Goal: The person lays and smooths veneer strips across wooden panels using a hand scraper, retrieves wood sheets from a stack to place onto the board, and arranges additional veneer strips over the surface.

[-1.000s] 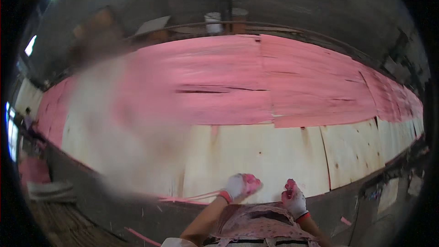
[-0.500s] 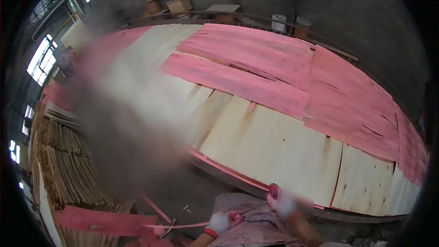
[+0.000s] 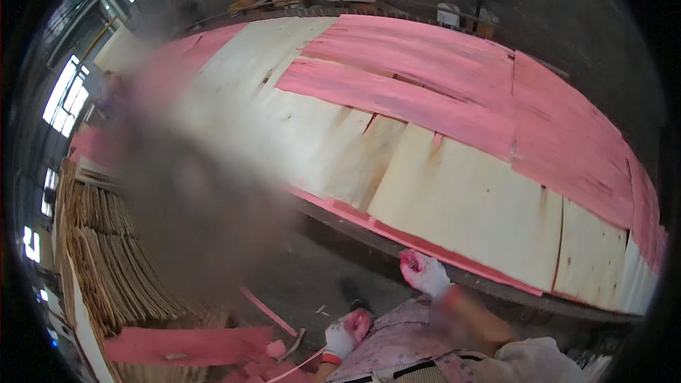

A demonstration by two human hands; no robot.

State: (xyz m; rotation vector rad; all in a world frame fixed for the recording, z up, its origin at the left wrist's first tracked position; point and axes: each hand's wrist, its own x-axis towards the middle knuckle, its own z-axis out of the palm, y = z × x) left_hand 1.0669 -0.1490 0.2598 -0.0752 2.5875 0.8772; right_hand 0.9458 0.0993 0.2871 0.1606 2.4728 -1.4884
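Observation:
My left hand [image 3: 346,333], in a white glove with pink-stained fingers, is curled closed in front of my patterned apron [image 3: 397,337]. A thin pink strip [image 3: 295,368] runs from the lower side of that hand toward the bottom edge. My right hand [image 3: 424,274], gloved the same way, has its fingers curled in beside the near edge of the stack. Whatever is in those fingers, if anything, cannot be made out. Beyond it lies a pale wood veneer sheet [image 3: 468,202], with a pink border [image 3: 454,259] showing under its near edge.
Pink veneer sheets [image 3: 574,131] cover the far side of the stack. A pile of brown-edged veneer [image 3: 117,262] stands at left, with a pink piece [image 3: 184,345] low on it. Pink scraps lie on the floor. Cylinders and a white bucket [image 3: 448,14] stand behind. A blur covers the left middle.
The view has shifted, and the stack sits farther up and right. My right hand has come off the pale sheet's edge. More pink border shows there. The strip by my left hand now slants downward.

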